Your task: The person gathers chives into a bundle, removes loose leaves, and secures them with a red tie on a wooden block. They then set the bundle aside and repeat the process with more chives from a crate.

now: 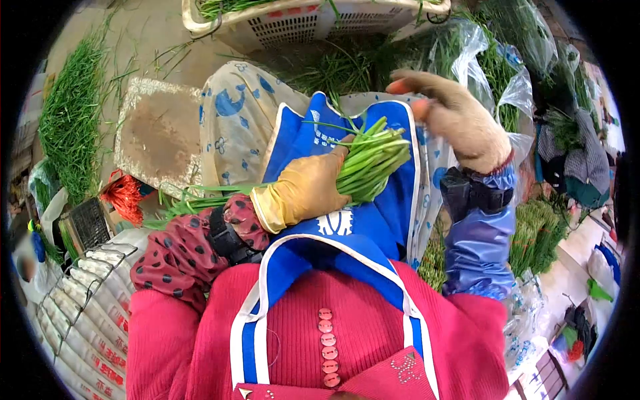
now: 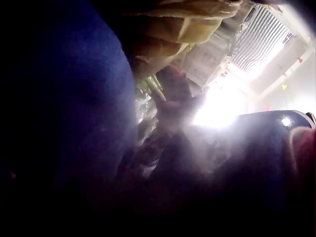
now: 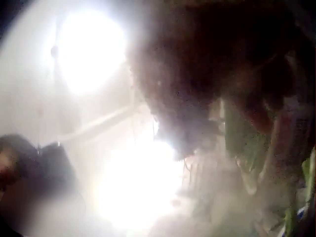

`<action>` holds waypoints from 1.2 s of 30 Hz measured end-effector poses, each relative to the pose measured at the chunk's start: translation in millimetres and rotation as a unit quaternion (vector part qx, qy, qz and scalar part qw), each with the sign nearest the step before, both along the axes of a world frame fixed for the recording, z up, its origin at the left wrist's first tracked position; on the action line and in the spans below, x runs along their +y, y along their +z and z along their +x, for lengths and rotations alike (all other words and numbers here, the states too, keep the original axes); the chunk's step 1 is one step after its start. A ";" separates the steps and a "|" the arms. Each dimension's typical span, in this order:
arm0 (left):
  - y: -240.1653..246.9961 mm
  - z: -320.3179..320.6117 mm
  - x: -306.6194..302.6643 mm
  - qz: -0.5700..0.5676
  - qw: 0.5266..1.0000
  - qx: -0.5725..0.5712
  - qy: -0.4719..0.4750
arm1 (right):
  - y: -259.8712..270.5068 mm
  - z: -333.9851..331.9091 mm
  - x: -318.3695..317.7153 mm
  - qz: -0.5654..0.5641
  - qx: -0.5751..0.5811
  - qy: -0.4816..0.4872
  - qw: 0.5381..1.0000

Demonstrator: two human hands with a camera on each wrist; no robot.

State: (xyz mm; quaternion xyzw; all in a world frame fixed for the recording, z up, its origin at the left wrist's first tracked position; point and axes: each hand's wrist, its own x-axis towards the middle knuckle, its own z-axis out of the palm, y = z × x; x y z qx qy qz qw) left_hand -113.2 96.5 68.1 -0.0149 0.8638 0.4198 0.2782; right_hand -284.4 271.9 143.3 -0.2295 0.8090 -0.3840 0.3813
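Note:
My left hand (image 1: 308, 190), in a yellow rubber glove, grips a bunch of green chives (image 1: 375, 160) over the blue apron (image 1: 390, 223) on my lap. The pale cut ends fan out to the right, while long leaves trail left under the forearm. To the right of the bunch, my right hand (image 1: 460, 120) is raised, in a beige knit glove with orange fingertips. Its fingers point left, apart from the chives, and nothing shows in them. In the left wrist view the yellow glove (image 2: 182, 29) is partly seen; the right wrist view is dark and glare-washed.
A cream plastic basket (image 1: 320, 27) of greens stands ahead. Loose greens (image 1: 73, 120) lie at far left, beside a worn board (image 1: 160, 133) and red ties (image 1: 125, 198). Bagged greens (image 1: 467, 53) and tied bundles (image 1: 537, 230) are at the right.

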 end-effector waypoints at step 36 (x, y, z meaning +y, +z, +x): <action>43.0 13.8 -42.0 0.395 0.912 -0.087 0.075 | -55.6 112.9 4.7 -0.457 -0.311 -0.200 0.809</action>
